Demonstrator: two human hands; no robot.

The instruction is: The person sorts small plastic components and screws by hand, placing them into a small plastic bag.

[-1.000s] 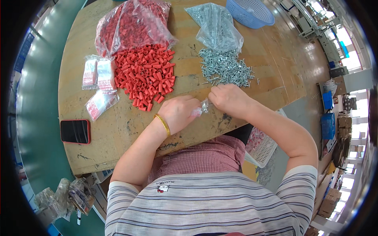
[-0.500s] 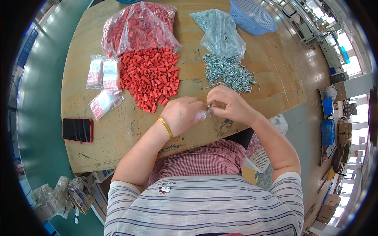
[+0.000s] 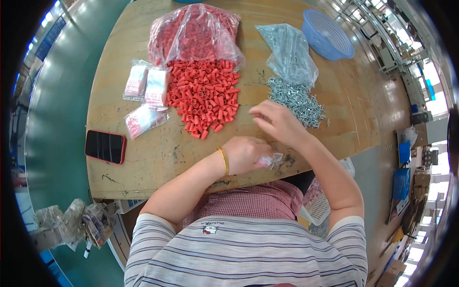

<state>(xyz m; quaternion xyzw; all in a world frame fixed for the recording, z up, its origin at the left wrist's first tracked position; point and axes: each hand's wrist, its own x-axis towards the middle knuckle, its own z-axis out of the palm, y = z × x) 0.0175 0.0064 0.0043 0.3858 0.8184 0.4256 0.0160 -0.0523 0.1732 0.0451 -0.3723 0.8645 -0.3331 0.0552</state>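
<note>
My left hand (image 3: 245, 154), with a gold bangle at the wrist, is closed around a small clear plastic bag (image 3: 271, 160) near the front edge of the wooden table (image 3: 158, 158). My right hand (image 3: 276, 122) hovers with fingers apart between the pile of red plastic caps (image 3: 205, 95) and the pile of silver screws (image 3: 296, 101). Whether it pinches anything I cannot make out.
A clear bag of red caps (image 3: 191, 33) and a clear bag of screws (image 3: 289, 55) lie behind the piles. A blue basket (image 3: 327, 34) stands at the back right. Small filled bags (image 3: 143, 91) and a red-cased phone (image 3: 105, 147) lie on the left.
My right hand has left the small bag and moved up toward the piles. My left hand stays low at the table edge with the bag.
</note>
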